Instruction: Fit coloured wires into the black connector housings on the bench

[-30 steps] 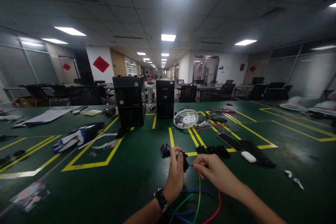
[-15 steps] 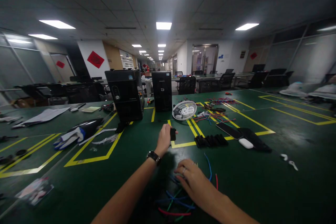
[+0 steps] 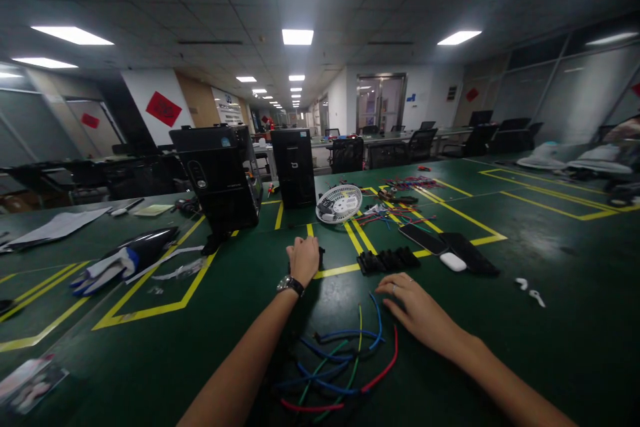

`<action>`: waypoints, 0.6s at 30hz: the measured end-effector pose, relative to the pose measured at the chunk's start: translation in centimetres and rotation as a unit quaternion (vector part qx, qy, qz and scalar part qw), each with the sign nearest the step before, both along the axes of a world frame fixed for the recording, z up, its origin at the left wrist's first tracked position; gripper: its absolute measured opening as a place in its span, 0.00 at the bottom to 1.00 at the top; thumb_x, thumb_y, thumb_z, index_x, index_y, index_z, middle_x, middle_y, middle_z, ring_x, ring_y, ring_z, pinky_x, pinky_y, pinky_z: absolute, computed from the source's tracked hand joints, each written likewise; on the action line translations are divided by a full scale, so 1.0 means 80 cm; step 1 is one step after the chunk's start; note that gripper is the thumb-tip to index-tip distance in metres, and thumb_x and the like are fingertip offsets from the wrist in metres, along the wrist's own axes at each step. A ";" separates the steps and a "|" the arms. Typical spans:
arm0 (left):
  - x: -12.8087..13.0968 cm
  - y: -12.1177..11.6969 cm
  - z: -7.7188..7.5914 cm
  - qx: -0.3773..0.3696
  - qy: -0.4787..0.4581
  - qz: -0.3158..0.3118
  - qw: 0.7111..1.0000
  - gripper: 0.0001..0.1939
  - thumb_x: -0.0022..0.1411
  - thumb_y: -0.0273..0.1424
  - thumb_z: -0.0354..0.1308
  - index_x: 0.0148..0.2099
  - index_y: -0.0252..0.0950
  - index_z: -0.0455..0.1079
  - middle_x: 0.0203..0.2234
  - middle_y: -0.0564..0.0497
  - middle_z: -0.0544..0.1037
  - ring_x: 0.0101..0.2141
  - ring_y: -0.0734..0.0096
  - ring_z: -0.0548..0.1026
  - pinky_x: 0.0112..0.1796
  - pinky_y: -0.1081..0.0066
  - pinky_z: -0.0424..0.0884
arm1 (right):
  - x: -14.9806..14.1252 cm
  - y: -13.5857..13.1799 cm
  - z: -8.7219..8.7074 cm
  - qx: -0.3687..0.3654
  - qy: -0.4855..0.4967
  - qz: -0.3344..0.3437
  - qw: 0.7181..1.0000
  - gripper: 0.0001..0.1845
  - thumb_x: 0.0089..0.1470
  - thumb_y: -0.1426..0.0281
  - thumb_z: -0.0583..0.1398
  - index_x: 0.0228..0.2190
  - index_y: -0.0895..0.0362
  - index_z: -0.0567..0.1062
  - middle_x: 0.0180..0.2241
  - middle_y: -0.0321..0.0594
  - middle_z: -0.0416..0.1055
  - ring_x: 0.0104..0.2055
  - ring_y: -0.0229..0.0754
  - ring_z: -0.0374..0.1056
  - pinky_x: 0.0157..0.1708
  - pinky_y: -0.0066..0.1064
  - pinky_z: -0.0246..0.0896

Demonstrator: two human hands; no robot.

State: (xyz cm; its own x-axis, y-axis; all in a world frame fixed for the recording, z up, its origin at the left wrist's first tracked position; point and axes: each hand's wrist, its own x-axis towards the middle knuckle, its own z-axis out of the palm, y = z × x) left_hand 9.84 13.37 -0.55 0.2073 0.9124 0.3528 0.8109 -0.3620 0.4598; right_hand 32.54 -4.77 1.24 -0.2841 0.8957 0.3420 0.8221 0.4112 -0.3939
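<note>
My left hand (image 3: 304, 259), wearing a wristwatch, is at the table with its fingers curled down over a small black plastic block (image 3: 321, 257). Most of that block is hidden under the hand. My right hand (image 3: 413, 303) hovers low over the table with fingers apart and nothing in them. Left of its fingertips curves a blue wire (image 3: 379, 323), among several loose blue, green, yellow and red wires, including a red wire (image 3: 387, 367). A row of black plastic blocks (image 3: 387, 260) lies just beyond my right hand.
A white plastic basket (image 3: 343, 203) sits beyond my hands, near two black computer towers (image 3: 295, 170). A phone (image 3: 424, 239), a white earbud case (image 3: 453, 261) and loose earbuds (image 3: 537, 297) lie to the right. Gloves (image 3: 107, 270) are on the left. Yellow tape marks the green table (image 3: 200, 360).
Both hands were together at a black block with a blue wire. My right hand left it, passed over the loose wires and moved right. My left hand carried the block leftward, down to the table.
</note>
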 end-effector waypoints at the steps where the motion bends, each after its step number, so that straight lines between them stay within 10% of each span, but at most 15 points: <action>1: -0.001 0.002 0.000 0.003 0.016 0.009 1.000 0.18 0.69 0.35 0.39 0.36 0.36 0.69 0.36 0.43 0.74 0.45 0.55 0.63 0.47 0.54 0.54 | 0.010 0.003 -0.003 0.000 0.003 -0.009 1.000 0.13 0.59 0.74 0.54 0.44 0.56 0.74 0.45 0.45 0.70 0.48 0.46 0.65 0.49 0.40 0.61; 12: -0.006 0.001 0.009 0.050 0.107 0.044 0.992 0.18 0.68 0.34 0.41 0.42 0.35 0.72 0.48 0.40 0.70 0.52 0.52 0.58 0.48 0.52 0.55 | -0.013 -0.016 0.012 -0.019 0.051 0.073 0.996 0.14 0.61 0.73 0.53 0.47 0.53 0.72 0.45 0.42 0.70 0.49 0.44 0.64 0.51 0.37 0.59; 18: 0.055 -0.019 0.030 0.073 0.128 -0.212 0.966 0.21 0.66 0.40 0.49 0.58 0.38 0.60 0.52 0.43 0.68 0.53 0.57 0.63 0.51 0.60 0.60 | -0.076 -0.041 0.026 -0.082 -0.016 0.216 0.973 0.44 0.47 0.55 0.66 0.62 0.49 0.57 0.63 0.47 0.53 0.63 0.57 0.51 0.59 0.48 0.46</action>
State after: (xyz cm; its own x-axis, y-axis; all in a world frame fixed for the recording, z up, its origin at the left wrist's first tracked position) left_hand 14.23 11.85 1.85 0.6493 0.6700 0.3598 0.6550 -0.7331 0.1831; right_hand 26.50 -8.07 3.35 -0.6545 0.7319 0.1894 0.5991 0.6550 -0.4605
